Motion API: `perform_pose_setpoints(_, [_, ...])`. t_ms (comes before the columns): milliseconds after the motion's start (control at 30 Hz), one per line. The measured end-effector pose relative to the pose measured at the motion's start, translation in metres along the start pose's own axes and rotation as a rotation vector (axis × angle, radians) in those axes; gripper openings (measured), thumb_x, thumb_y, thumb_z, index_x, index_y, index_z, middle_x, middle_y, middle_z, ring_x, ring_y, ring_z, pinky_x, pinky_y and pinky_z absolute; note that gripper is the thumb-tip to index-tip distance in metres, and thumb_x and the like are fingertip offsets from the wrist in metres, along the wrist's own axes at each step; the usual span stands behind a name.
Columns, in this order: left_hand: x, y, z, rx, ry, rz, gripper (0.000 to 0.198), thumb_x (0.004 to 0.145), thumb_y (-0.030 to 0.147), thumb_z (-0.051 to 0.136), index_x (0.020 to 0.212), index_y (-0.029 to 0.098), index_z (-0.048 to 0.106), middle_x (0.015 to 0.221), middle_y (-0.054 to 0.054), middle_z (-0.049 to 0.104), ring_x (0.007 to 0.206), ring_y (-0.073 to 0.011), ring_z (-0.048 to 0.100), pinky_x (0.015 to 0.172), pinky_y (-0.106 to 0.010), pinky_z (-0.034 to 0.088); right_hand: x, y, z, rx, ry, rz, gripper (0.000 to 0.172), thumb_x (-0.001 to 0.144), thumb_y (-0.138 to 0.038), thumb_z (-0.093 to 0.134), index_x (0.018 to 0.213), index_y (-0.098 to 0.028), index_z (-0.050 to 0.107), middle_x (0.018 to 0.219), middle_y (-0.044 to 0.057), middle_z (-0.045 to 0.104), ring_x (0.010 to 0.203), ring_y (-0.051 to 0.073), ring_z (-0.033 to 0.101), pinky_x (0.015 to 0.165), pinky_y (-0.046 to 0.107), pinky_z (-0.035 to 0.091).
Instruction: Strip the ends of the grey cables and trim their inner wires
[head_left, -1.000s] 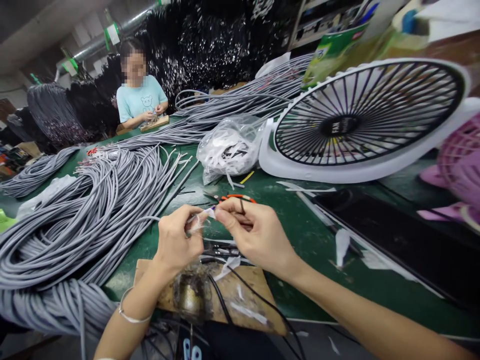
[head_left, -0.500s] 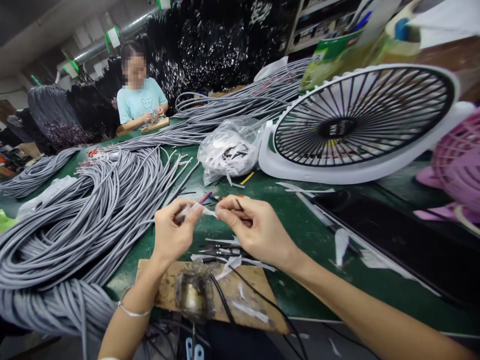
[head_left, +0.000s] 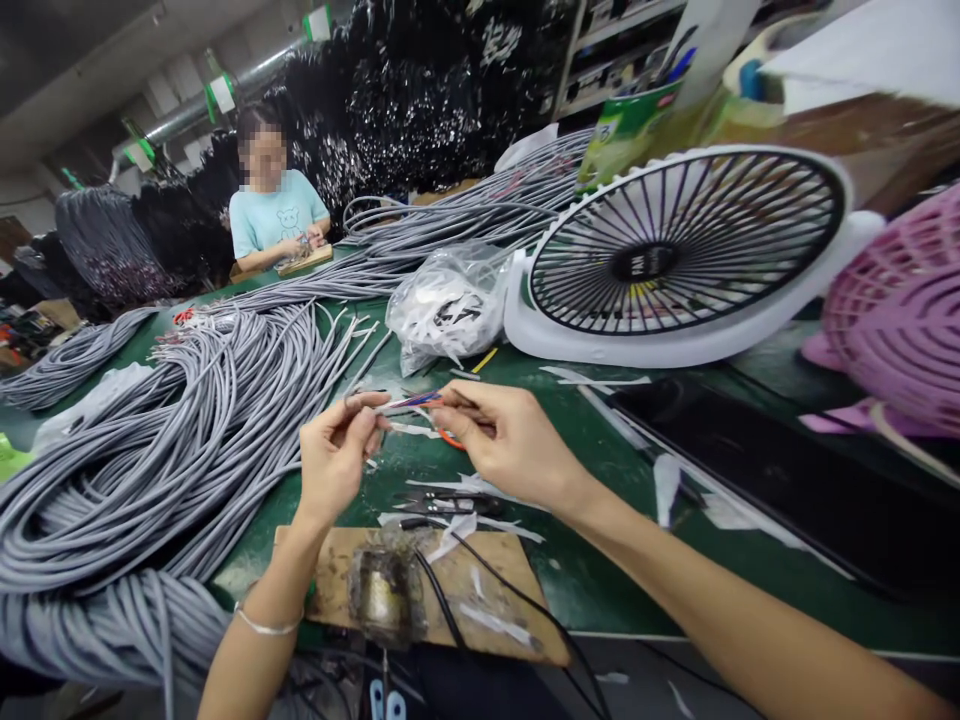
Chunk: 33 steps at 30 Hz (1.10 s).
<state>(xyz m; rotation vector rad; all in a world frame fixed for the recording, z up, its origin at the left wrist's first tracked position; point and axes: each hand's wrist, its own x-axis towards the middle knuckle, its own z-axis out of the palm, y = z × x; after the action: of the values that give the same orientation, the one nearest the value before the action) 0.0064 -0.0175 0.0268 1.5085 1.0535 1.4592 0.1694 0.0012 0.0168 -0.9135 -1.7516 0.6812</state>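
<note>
My left hand [head_left: 336, 450] is closed in a pinch on the end of a grey cable. Thin coloured wires [head_left: 415, 400], blue and reddish among them, stretch from that end across to my right hand [head_left: 502, 435]. The fingertips of my right hand are closed on the wires' far ends. A white strip [head_left: 414, 430] shows just under the wires, beside an orange curved piece [head_left: 450, 438] partly behind my right fingers. Below my hands lie black snips [head_left: 442, 502] among white scraps.
A wooden board [head_left: 517, 570] at the front edge bears a crusted metal pot [head_left: 384, 595]. Bundles of grey cable [head_left: 187, 430] fill the left. Behind are a bag of white scraps [head_left: 450, 305] and a fan [head_left: 675, 260]. A co-worker [head_left: 277, 215] sits across the table.
My right fingers have shifted from the white strip onto the coloured wires, which are now held level between both hands. The white strip hangs below them. The view has shifted slightly.
</note>
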Motion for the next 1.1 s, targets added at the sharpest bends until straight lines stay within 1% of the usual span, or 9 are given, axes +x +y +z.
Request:
perform_pose_setpoints(100, [0.004, 0.0, 0.0, -0.185, 0.075, -0.105, 0.029, 0.067, 0.038, 0.069, 0.079, 0.012, 0.062, 0.057, 0.002, 0.055, 0.039, -0.002, 0.036, 0.036, -0.016, 0.027, -0.004, -0.004, 0.007, -0.001, -0.088, -0.08, 0.02, 0.078, -0.022, 0.047, 0.061, -0.016, 0.052, 0.052, -0.002, 0.048, 0.045, 0.008, 0.039, 0.042, 0.02, 0.031])
perform_pose_setpoints(233, [0.006, 0.002, -0.002, -0.264, 0.045, -0.165, 0.031, 0.064, 0.037, 0.072, 0.079, 0.012, 0.06, 0.055, 0.003, 0.054, 0.036, -0.0002, 0.032, 0.034, -0.014, 0.021, -0.006, -0.002, 0.01, 0.073, 0.023, 0.014, 0.023, 0.081, -0.032, 0.049, 0.079, -0.013, 0.06, 0.051, -0.005, 0.04, 0.043, 0.007, 0.034, 0.041, 0.02, 0.029])
perform_pose_setpoints(333, [0.003, 0.003, -0.001, -0.213, -0.032, -0.191, 0.032, 0.067, 0.039, 0.069, 0.081, 0.012, 0.059, 0.056, 0.003, 0.054, 0.035, 0.0, 0.032, 0.034, -0.015, 0.022, -0.006, 0.0, 0.012, 0.084, 0.043, 0.025, 0.037, 0.076, -0.041, 0.056, 0.097, -0.011, 0.061, 0.049, -0.008, 0.034, 0.042, 0.007, 0.031, 0.041, 0.02, 0.028])
perform_pose_setpoints(500, [-0.002, -0.001, 0.001, 0.002, -0.038, -0.12, 0.03, 0.075, 0.039, 0.061, 0.087, 0.012, 0.059, 0.057, 0.002, 0.056, 0.039, -0.0029, 0.04, 0.038, -0.016, 0.034, -0.007, 0.0, 0.018, -0.073, 0.033, -0.179, 0.023, 0.081, -0.031, 0.054, 0.069, -0.014, 0.063, 0.05, -0.002, 0.049, 0.043, 0.007, 0.037, 0.044, 0.021, 0.032])
perform_pose_setpoints(600, [-0.002, -0.002, 0.0, 0.168, -0.063, -0.027, 0.024, 0.078, 0.032, 0.058, 0.092, 0.012, 0.063, 0.076, -0.005, 0.066, 0.063, -0.0104, 0.06, 0.057, -0.02, 0.048, -0.007, 0.0, 0.015, -0.151, 0.112, -0.214, 0.024, 0.083, -0.023, 0.051, 0.062, -0.015, 0.06, 0.054, 0.001, 0.056, 0.046, 0.008, 0.044, 0.048, 0.021, 0.035])
perform_pose_setpoints(700, [-0.001, -0.003, -0.003, 0.312, -0.105, 0.081, 0.019, 0.077, 0.023, 0.058, 0.092, 0.013, 0.066, 0.09, -0.008, 0.068, 0.082, -0.0158, 0.064, 0.071, -0.024, 0.051, -0.006, -0.002, 0.011, -0.122, 0.085, -0.153, 0.026, 0.082, -0.023, 0.051, 0.059, -0.015, 0.057, 0.05, -0.001, 0.051, 0.045, 0.008, 0.041, 0.044, 0.02, 0.032])
perform_pose_setpoints(833, [-0.001, -0.006, -0.003, 0.456, -0.023, 0.16, 0.018, 0.074, 0.015, 0.057, 0.086, 0.014, 0.069, 0.079, -0.007, 0.069, 0.07, -0.0152, 0.063, 0.06, -0.024, 0.05, -0.008, -0.006, 0.012, 0.015, -0.084, -0.2, 0.029, 0.082, -0.021, 0.05, 0.053, -0.015, 0.052, 0.047, -0.004, 0.041, 0.043, 0.006, 0.034, 0.041, 0.018, 0.028])
perform_pose_setpoints(967, [-0.001, -0.009, -0.002, 0.483, 0.019, 0.15, 0.02, 0.072, 0.011, 0.056, 0.085, 0.014, 0.07, 0.082, -0.008, 0.071, 0.072, -0.0163, 0.065, 0.064, -0.025, 0.051, -0.011, -0.009, 0.016, -0.01, -0.127, -0.299, 0.032, 0.082, -0.019, 0.049, 0.05, -0.015, 0.048, 0.047, -0.004, 0.04, 0.044, 0.006, 0.033, 0.044, 0.018, 0.031])
perform_pose_setpoints(1100, [0.002, -0.007, -0.004, 0.268, -0.07, 0.035, 0.017, 0.071, 0.017, 0.06, 0.085, 0.013, 0.068, 0.087, -0.008, 0.071, 0.078, -0.0178, 0.066, 0.071, -0.027, 0.052, -0.009, -0.01, 0.01, -0.05, -0.048, -0.296, 0.031, 0.081, -0.017, 0.051, 0.051, -0.014, 0.052, 0.047, -0.004, 0.042, 0.044, 0.006, 0.035, 0.043, 0.018, 0.031])
